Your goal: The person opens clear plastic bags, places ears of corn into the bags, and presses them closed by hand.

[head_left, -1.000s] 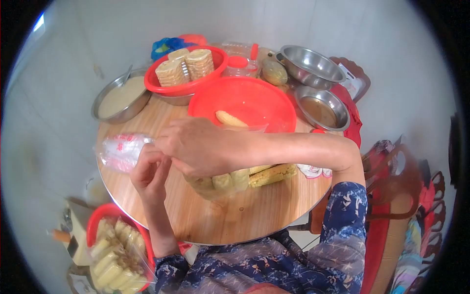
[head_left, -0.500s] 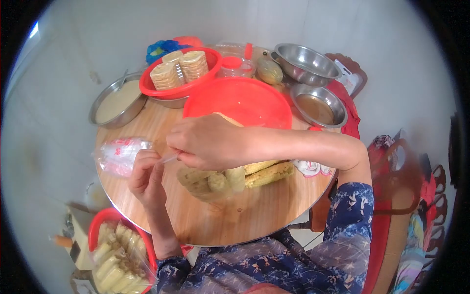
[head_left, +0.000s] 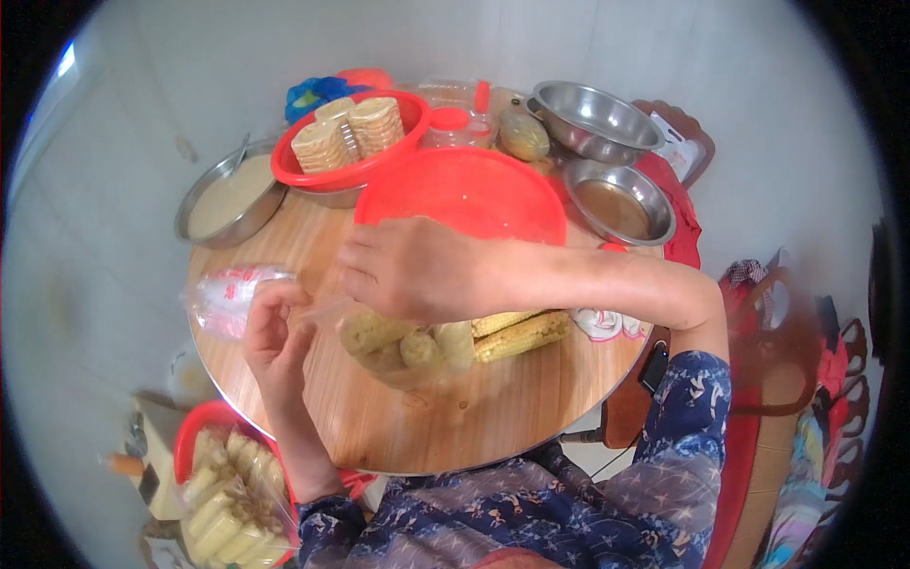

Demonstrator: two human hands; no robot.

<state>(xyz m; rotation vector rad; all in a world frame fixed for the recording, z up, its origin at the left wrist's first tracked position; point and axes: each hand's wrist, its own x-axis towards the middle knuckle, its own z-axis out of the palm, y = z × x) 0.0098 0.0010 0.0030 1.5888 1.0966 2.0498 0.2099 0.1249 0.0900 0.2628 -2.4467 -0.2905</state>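
A clear plastic bag (head_left: pixel 406 358) with pieces of corn inside lies on the round wooden table, its mouth drawn out to the left. My left hand (head_left: pixel 278 327) pinches the end of that mouth between thumb and curled fingers. Across the top of the bag reaches my right hand (head_left: pixel 412 270), fingers bent around the gathered plastic; its grip is partly hidden behind the hand. Bare yellow corn cobs (head_left: pixel 521 336) lie right of the bag, partly under my right forearm.
Behind my hands stands a red basin (head_left: pixel 464 190). Around it are a red bowl (head_left: pixel 417 142) of stacked round pieces, a batter bowl (head_left: pixel 227 204) and two steel bowls (head_left: pixel 597 119). A packet (head_left: pixel 227 303) lies left; a red tub (head_left: pixel 190 441) of bagged corn stands below.
My hands have moved slightly apart, and the plastic between them looks wider and less twisted. My right hand has turned and shifted a little to the right.
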